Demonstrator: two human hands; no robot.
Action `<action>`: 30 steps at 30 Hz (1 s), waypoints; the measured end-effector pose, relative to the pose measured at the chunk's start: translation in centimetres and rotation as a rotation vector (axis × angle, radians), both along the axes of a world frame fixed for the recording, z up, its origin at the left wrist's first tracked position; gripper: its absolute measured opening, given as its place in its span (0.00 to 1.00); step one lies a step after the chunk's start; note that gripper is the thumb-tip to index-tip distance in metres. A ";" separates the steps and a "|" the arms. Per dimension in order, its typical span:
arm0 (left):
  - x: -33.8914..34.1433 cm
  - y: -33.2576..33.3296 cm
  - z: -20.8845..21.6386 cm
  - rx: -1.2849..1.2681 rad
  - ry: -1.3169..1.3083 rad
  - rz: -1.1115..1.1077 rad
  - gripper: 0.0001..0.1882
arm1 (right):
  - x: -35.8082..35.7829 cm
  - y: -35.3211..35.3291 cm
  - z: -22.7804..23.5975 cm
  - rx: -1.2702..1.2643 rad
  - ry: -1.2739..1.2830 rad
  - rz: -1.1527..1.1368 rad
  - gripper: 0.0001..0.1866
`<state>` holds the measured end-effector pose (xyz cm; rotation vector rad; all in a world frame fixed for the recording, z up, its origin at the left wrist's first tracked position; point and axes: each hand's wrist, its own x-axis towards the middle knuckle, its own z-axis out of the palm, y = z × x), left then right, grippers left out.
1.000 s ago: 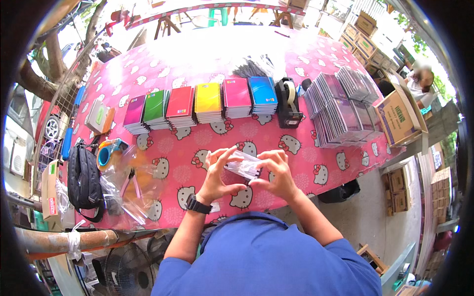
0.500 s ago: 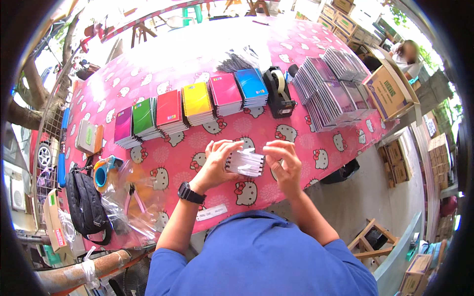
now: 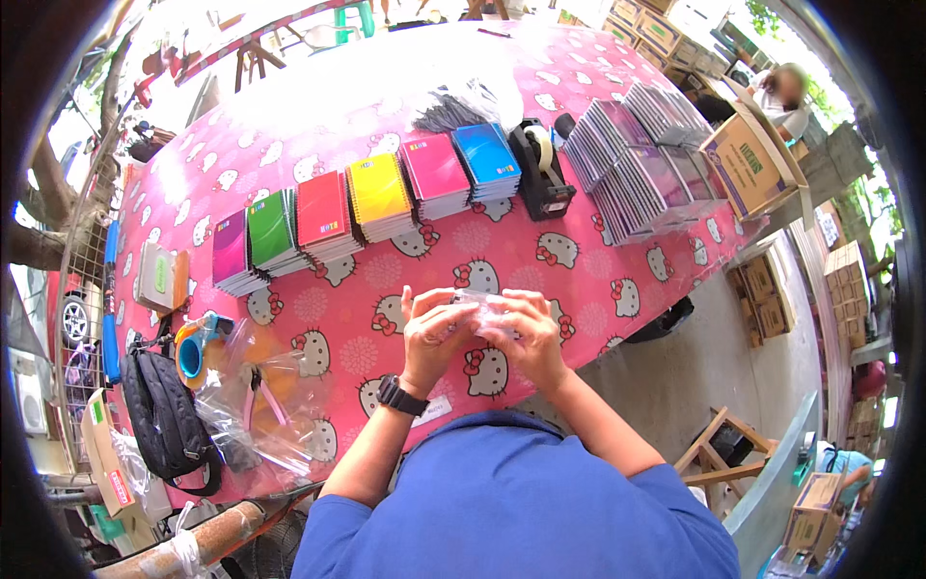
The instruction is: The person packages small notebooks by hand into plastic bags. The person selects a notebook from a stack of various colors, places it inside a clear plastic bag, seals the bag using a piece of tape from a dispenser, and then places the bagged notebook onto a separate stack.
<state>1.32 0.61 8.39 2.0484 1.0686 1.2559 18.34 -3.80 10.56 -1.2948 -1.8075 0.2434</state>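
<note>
My left hand (image 3: 439, 333) and my right hand (image 3: 526, 338) are close together over the near part of the table. Between them, both sets of fingers are closed on a small bundle of spiral notebooks (image 3: 475, 309). Shiny clear plastic shows on it, and my fingers cover most of the bundle. Beyond my hands runs a row of notebook stacks: purple (image 3: 231, 246), green (image 3: 272, 227), red (image 3: 320, 207), yellow (image 3: 378, 188), pink (image 3: 431, 166) and blue (image 3: 485, 152). A black tape dispenser (image 3: 555, 201) stands at the row's right end.
Stacked clear-wrapped notebooks (image 3: 632, 183) and a cardboard box (image 3: 748, 164) occupy the right side. At left lie a black bag (image 3: 164, 415), pink-handled pliers (image 3: 249, 400), tape rolls (image 3: 191, 359) and loose plastic. Another person (image 3: 786, 116) is at the far right.
My right hand has moved left to the notebook bundle and gripped it alongside my left hand. The bundle's page edges are now mostly covered. The whole view has shifted slightly.
</note>
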 end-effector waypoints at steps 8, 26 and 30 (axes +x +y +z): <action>1.6 -0.9 2.0 -0.156 -0.024 0.213 0.29 | 1.7 4.5 2.2 -0.573 0.271 0.064 0.10; 3.6 -5.7 1.2 0.107 0.591 0.136 0.36 | 18.9 20.9 -3.8 -0.540 -0.017 -0.622 0.24; 3.0 -5.8 2.0 0.026 0.548 0.114 0.33 | 16.9 21.0 -5.1 -0.407 0.190 -0.488 0.17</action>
